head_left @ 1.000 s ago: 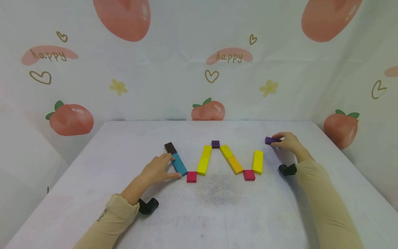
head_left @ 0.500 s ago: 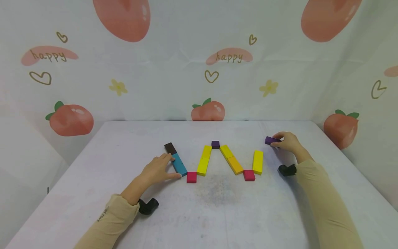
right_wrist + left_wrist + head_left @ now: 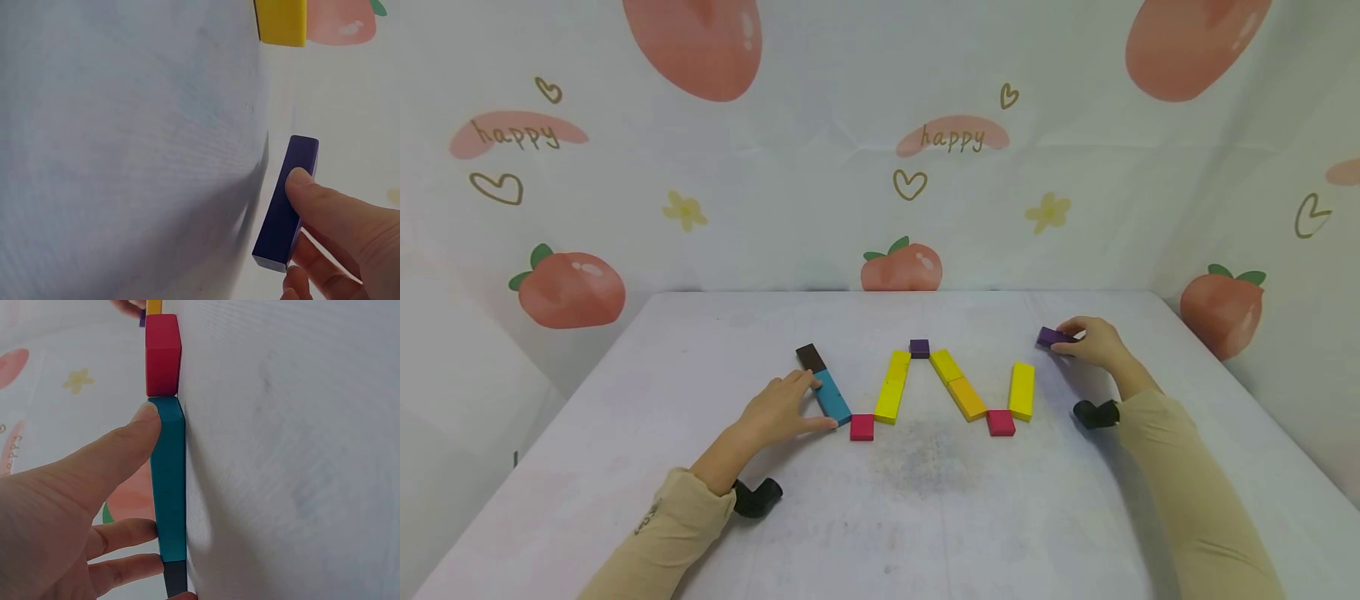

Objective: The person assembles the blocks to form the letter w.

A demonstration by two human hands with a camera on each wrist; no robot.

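Observation:
My right hand (image 3: 1093, 343) pinches a purple block (image 3: 289, 203) between thumb and fingers, at the table's right. A shadow separates the block from the cloth in the right wrist view, so it is held up. My left hand (image 3: 782, 408) rests against a blue block (image 3: 169, 481), its thumb at the near end and fairly straight fingers along the side. A dark brown block (image 3: 811, 357) adjoins the blue one's far end. Next to its near end lies a red block (image 3: 164, 356). On the right, a single yellow block (image 3: 1022, 390) slants up from another red block (image 3: 1001, 422).
Yellow blocks (image 3: 892, 386) rise from the left red block to a small purple block (image 3: 920, 348). From there a yellow block (image 3: 947, 364) and an orange block (image 3: 967, 399) descend rightward, forming a zigzag. Black wrist devices (image 3: 758, 497) sit by both sleeves. A printed cloth hangs behind.
The purple block in my right hand has tilted and shifted very slightly to the left. My left hand and the laid blocks stay where they were.

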